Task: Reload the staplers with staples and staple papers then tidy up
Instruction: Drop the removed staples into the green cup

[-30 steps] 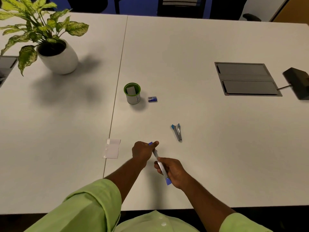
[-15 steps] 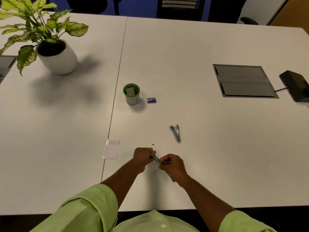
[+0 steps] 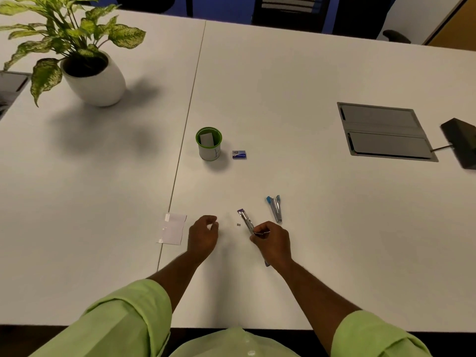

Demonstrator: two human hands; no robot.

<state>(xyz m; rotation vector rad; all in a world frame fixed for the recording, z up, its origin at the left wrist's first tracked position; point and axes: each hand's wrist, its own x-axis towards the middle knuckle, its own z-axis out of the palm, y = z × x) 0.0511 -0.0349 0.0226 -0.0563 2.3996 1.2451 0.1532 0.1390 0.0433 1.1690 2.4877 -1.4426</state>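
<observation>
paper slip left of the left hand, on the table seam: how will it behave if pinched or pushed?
The paper slip looks thin and lies nearly flat, so it is probably floppy and very light. A push would likely slide or buckle it, or snag it on the table seam. Its slightly lifted right edge may give fingertips a start.

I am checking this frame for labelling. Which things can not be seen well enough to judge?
All from the head view:
- Purple stapler: its lower part is hidden by the right hand, so whether staples are loaded is unclear.
- Left hand: fingers curled; whether they pinch anything is too small to tell.
- Tiny grey piece on the table: too small to identify.
- Small blue box: print unreadable.
- Dark object: cut off by the right edge.
</observation>
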